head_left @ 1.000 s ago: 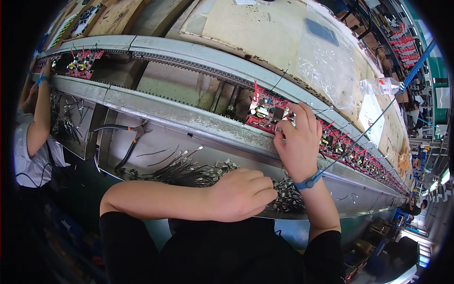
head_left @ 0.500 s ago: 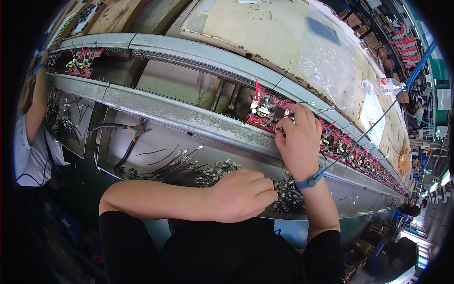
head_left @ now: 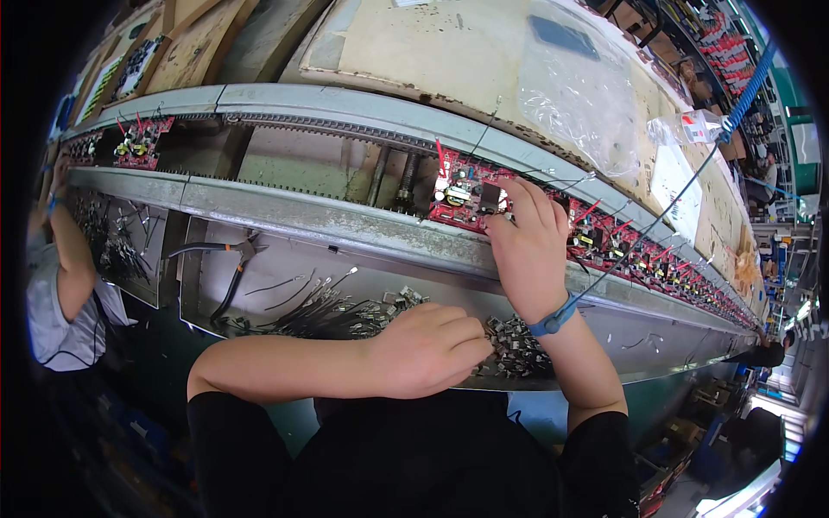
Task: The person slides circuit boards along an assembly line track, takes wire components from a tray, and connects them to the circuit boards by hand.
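My right hand point(head_left: 531, 242), with a blue strap point(head_left: 554, 318) at its wrist, reaches over the rail onto a red circuit board point(head_left: 466, 194). Its bent fingers and thumb grip the board's right end, hiding part of it. The board carries a dark block, a yellow-and-white part and upright red wires. My left hand point(head_left: 432, 352) is closed, held low over a tray point(head_left: 298, 250) heaped with short black wire leads point(head_left: 328, 312) with metal connectors. The curled fingers hide whatever it may hold.
Pliers point(head_left: 233, 268) with orange-and-black handles lie in the tray. Red boards point(head_left: 630, 246) line the conveyor rightward; another board point(head_left: 140, 142) sits far left, near a co-worker's arm point(head_left: 73, 255). A blue coiled cord point(head_left: 749, 86) hangs at right. Clear plastic point(head_left: 583, 104) covers the bench behind.
The whole view has shifted slightly. My right fingers have spread from a tight pinch to a wider hold at the board's right end. My left hand stays closed over the tray.
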Demonstrator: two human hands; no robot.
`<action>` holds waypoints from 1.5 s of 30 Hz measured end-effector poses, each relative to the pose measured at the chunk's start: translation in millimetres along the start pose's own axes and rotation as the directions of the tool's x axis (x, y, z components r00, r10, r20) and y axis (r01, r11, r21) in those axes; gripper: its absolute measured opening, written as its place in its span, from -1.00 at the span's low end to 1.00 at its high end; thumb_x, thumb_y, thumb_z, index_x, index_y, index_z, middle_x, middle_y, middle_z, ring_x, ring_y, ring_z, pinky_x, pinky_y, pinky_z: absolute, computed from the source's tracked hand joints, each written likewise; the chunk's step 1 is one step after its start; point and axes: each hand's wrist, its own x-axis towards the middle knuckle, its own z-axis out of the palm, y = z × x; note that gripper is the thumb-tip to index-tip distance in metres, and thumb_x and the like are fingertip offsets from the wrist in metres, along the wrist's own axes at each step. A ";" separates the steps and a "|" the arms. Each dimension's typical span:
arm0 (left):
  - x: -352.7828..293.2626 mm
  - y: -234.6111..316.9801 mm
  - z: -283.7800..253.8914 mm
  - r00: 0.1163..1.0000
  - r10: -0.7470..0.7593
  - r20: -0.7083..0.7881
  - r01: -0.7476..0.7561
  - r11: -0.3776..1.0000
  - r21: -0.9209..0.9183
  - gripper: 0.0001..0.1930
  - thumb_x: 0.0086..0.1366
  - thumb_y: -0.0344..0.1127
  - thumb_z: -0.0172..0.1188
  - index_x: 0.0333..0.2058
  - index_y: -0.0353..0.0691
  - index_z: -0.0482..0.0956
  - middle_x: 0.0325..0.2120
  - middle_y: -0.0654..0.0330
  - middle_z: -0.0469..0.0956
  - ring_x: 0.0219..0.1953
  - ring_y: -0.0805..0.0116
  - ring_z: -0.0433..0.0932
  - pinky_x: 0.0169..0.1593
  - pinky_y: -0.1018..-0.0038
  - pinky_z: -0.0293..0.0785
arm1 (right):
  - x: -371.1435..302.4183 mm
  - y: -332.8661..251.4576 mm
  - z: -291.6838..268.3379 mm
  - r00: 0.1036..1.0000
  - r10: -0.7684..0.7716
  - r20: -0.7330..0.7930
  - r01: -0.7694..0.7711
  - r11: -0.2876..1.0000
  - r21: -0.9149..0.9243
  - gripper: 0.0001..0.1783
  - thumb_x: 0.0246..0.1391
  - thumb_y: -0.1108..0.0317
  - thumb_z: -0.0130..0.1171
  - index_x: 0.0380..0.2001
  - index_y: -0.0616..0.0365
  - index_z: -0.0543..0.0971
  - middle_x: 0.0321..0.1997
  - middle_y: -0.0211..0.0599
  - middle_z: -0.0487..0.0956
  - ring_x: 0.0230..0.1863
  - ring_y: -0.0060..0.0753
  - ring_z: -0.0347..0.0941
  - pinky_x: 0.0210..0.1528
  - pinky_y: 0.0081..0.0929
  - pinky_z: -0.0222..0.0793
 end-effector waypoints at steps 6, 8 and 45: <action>2.1 -8.0 3.7 0.998 -0.029 0.054 0.021 0.991 0.134 -0.75 0.04 -0.43 0.35 -0.27 -0.21 0.54 -0.35 0.18 0.51 -0.35 0.15 0.53 -0.32 0.27 0.45 | -8.5 2.9 -0.2 0.998 -0.035 -0.060 0.036 0.999 0.019 -0.85 -0.07 0.45 0.29 -0.36 0.07 0.71 0.26 -0.22 0.48 0.36 -0.10 0.33 0.35 -0.04 0.19; 3.1 -11.9 5.9 0.998 -0.050 0.045 0.043 0.988 0.150 -0.77 0.05 -0.44 0.35 -0.29 -0.21 0.54 -0.37 0.16 0.51 -0.34 0.12 0.54 -0.31 0.25 0.46 | -12.8 4.5 0.1 0.999 -0.017 -0.046 0.018 0.999 0.028 -0.81 -0.05 0.46 0.28 -0.29 0.06 0.71 0.29 -0.19 0.46 0.38 -0.06 0.30 0.37 0.00 0.19; 24.4 -24.6 -0.3 0.989 -0.134 0.056 0.118 0.968 0.222 -0.81 0.05 -0.57 0.32 -0.33 -0.27 0.56 -0.43 0.12 0.57 -0.43 0.10 0.55 -0.37 0.27 0.46 | -71.5 55.2 6.7 0.962 -0.194 -0.191 0.254 0.894 0.369 -0.49 -0.15 0.41 0.29 0.00 -0.07 0.61 0.25 -0.44 0.54 0.15 -0.38 0.49 0.16 -0.25 0.28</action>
